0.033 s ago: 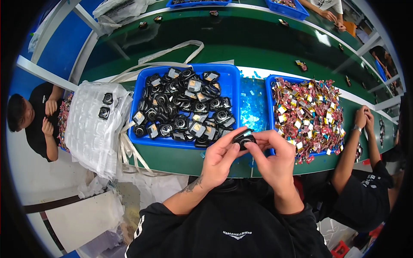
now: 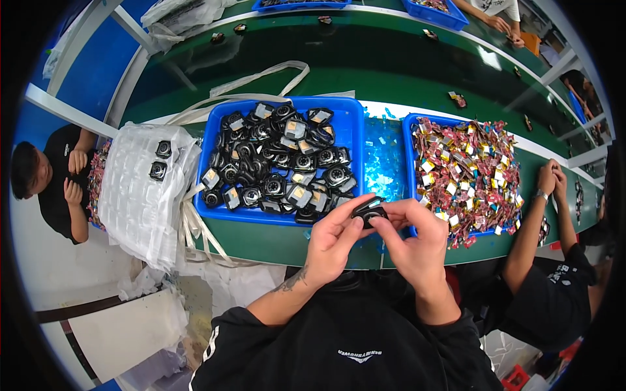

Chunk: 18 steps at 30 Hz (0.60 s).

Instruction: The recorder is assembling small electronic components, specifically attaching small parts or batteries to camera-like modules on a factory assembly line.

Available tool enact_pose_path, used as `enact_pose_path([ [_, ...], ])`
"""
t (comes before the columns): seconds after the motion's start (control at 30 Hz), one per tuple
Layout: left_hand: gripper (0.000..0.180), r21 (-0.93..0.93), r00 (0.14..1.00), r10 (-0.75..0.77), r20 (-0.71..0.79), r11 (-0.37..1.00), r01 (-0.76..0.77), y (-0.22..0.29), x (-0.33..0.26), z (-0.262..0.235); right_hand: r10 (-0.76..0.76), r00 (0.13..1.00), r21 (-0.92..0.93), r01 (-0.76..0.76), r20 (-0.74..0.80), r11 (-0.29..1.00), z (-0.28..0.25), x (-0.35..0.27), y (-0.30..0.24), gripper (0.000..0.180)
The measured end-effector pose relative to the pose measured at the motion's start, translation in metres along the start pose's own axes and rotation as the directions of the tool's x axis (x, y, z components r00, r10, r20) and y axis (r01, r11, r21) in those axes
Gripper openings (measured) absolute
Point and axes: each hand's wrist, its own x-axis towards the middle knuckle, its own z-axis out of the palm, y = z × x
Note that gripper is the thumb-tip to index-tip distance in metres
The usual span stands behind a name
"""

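Between my two hands is a black smartwatch case (image 2: 370,211), raised in front of my chest at the table's near edge. The fingers and thumb of my left hand (image 2: 334,239) grip its left side. My right hand (image 2: 415,240) is closed on the other side, thumb pressed against the near face. The fingers partly cover the case. Just beyond my left hand stands a blue tray (image 2: 357,130) heaped with similar watch cases (image 2: 274,156), some with a grey or tan inner face up. Past my right hand, another blue tray (image 2: 411,130) holds a pile of small red, yellow and white parts (image 2: 466,173).
Blue film scraps (image 2: 383,156) lie between the trays. White plastic blister trays (image 2: 140,195) are stacked at left, two watch cases on top. Beyond runs a green conveyor belt (image 2: 391,72) with scattered parts. Co-workers sit left (image 2: 62,182) and right (image 2: 548,280).
The watch case tilts slightly between my fingers. Both hands stay in nearly the same place.
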Motion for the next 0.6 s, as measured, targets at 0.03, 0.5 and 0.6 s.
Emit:
enact_pose_path([
  [0.03, 0.041, 0.015, 1.000, 0.003, 0.003, 1.000, -0.003, -0.001, -0.001, -0.001, -0.053, 0.999, -0.071, 0.052, -0.011, 0.996, -0.001, -0.001, -0.004, 0.018],
  [0.5, 0.039, -0.017, 0.995, 0.095, -0.021, 0.995, -0.095, 0.002, -0.002, 0.011, -0.116, 0.983, -0.036, 0.112, -0.145, 0.993, 0.010, -0.005, 0.005, 0.025],
  [0.6, 0.039, 0.027, 0.993, 0.113, -0.039, 0.993, -0.112, 0.001, -0.002, 0.010, -0.124, 0.982, -0.037, 0.120, -0.146, 0.992, 0.011, -0.005, 0.008, 0.029],
])
